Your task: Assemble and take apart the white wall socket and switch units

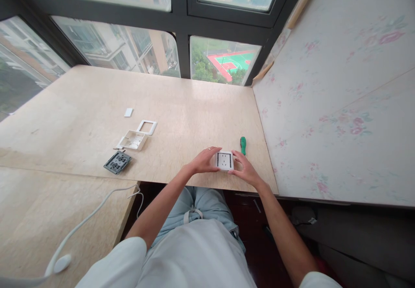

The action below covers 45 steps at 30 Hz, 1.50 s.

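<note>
Wall socket gripped by both hands beside the green screwdriver

The white wall socket is just left of the green screwdriver and closer to the person, its slotted face up. The left hand pinches its left edge between thumb and fingers; the right hand does likewise at its right edge. Whether it rests on the worktop or is raised slightly, I cannot tell.

It looks light, stiff and smooth, probably plastic, so it could slip under dry fingertips and might crack if dropped. Opposite side edges seem the best hold, keeping pressure off the face.

Well left of the screwdriver, the open white back box shows moulded details inside; any loose screws would be too small to make out. Also well left of the screwdriver are a white frame, a white square plate and a dark grey backed panel.
</note>
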{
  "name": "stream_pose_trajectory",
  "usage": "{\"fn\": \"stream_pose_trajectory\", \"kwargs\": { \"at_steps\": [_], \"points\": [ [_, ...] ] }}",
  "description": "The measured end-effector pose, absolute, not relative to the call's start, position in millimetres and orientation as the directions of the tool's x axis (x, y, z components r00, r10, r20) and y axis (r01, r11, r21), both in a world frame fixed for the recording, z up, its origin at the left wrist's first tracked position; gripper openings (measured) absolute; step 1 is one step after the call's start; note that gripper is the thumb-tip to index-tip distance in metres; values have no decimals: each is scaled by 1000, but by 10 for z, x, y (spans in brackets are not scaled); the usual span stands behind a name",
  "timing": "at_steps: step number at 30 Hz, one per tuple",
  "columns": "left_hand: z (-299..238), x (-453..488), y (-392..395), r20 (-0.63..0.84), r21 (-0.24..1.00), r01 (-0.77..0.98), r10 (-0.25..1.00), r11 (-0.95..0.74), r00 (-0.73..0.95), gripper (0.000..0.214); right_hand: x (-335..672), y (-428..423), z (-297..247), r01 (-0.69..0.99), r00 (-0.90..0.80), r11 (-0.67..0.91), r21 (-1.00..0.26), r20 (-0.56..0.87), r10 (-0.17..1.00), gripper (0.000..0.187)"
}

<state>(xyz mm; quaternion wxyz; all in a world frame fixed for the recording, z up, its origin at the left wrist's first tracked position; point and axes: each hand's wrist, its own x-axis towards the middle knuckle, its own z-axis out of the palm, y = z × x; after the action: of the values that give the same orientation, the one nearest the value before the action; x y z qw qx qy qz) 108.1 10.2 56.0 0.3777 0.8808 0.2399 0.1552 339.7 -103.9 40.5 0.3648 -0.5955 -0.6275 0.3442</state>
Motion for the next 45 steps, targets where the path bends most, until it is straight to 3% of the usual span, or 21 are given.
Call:
{"fn": "stream_pose_trajectory", "kwargs": {
  "at_steps": [10, 15, 18, 22, 24, 26, 28, 32, 38, 45],
  "points": [
    [627, 1002, 22, 162, 733, 283, 563, -618, 810, 82, 3332, -1063, 536, 532, -36, 85, -842, 78, 996, 85],
    [656, 633, -84, 248, 756, 318, 700, -572, 670, 76, 3328, -1052, 552, 579, -33, 81, -811, 76, 997, 88],
    [640, 173, -148, 307, 783, 387, 843, -488, 442, 69, 3331, -1050, 523, 601, -43, 81, -795, 69, 997, 88],
    [590, -611, -219, 346, 817, 518, 934, -254, -88, 65, 3299, -1016, 472, 613, -27, 72, -787, 71, 997, 81],
    [567, -1003, -256, 357, 828, 551, 853, -101, -381, 67, 3257, -957, 457, 630, -15, 74, -773, 83, 996, 76],
    [551, -1358, -297, 366, 812, 576, 687, 93, -627, 70, 3191, -857, 454, 660, -11, 91, -746, 112, 994, 70],
    [541, -1658, -340, 397, 770, 588, 536, 247, -745, 71, 3096, -719, 466, 690, -19, 127, -713, 157, 987, 65],
    [515, -2045, -401, 402, 693, 582, 443, 425, -801, 69, 2791, -383, 544, 699, -89, 228, -678, 234, 968, 58],
    [448, -2180, -391, 298, 625, 556, 490, 548, -819, 71, 2070, 135, 684, 629, -287, 390, -672, 265, 921, 56],
    [307, -2204, -384, 303, 588, 602, 542, 541, -784, 63, 1077, 1134, 578, 646, -464, 440, -624, 136, 875, 66]
  ]
}}
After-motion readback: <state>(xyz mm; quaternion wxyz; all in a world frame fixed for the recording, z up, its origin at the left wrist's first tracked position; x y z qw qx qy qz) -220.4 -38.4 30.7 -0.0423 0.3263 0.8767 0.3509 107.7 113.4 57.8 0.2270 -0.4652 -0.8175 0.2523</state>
